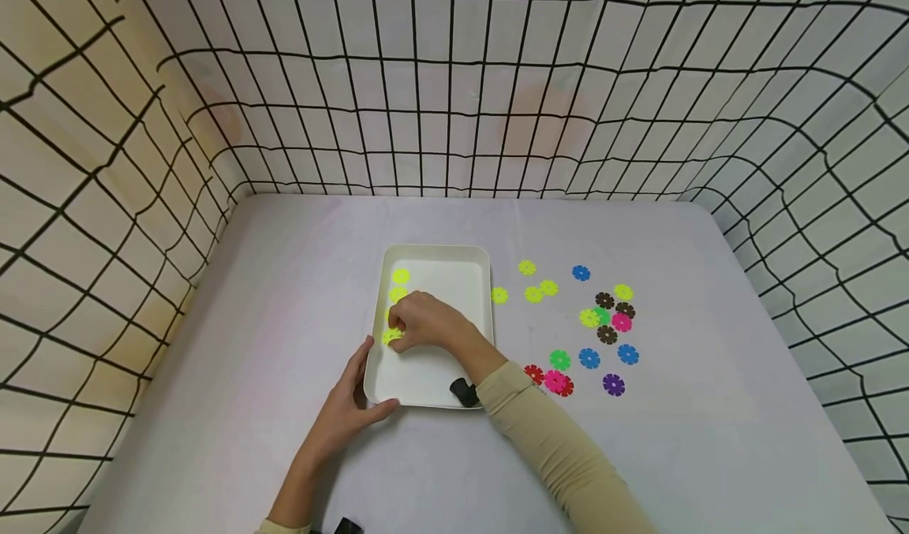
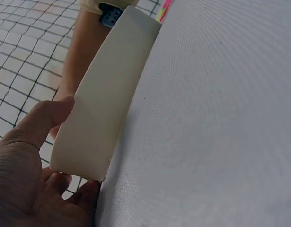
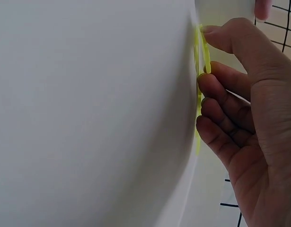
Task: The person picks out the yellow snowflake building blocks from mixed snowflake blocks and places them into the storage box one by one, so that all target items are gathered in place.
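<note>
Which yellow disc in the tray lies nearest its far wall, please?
In the head view, the topmost yellow disc by the tray's left wall; others sit below.

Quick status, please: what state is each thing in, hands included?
Right hand: pinching a yellow disc.
Left hand: gripping the near-left corner of the white tray.
White tray: upright on the table.
Yellow discs inside: lined along the left wall.
Other discs: scattered right of the tray, some overlapping.
</note>
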Available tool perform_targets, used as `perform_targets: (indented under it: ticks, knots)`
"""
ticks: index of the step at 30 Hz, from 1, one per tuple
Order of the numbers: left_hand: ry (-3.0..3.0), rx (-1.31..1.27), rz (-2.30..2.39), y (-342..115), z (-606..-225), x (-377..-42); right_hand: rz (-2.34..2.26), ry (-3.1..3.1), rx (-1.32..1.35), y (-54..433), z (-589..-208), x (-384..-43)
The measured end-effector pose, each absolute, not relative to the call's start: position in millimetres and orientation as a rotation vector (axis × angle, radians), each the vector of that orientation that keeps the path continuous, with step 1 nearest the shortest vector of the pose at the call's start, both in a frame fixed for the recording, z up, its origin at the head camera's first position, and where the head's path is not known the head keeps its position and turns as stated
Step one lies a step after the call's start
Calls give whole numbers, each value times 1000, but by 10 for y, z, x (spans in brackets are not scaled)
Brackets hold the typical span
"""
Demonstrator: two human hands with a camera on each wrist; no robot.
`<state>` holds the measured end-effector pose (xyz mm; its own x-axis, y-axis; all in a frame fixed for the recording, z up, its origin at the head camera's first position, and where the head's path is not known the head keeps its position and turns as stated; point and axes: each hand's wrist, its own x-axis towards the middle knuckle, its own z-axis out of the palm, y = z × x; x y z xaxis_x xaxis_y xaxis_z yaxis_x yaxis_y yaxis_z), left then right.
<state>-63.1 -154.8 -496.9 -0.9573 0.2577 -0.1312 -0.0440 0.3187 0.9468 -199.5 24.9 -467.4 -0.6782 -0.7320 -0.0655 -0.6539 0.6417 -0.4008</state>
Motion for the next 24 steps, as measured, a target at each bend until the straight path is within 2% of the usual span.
perform_targets:
  ticks: [24]
  knots:
    - [2294,214,1727,-1544,-4953,-621,-536,2647,-1112,266,-4683,-2007]
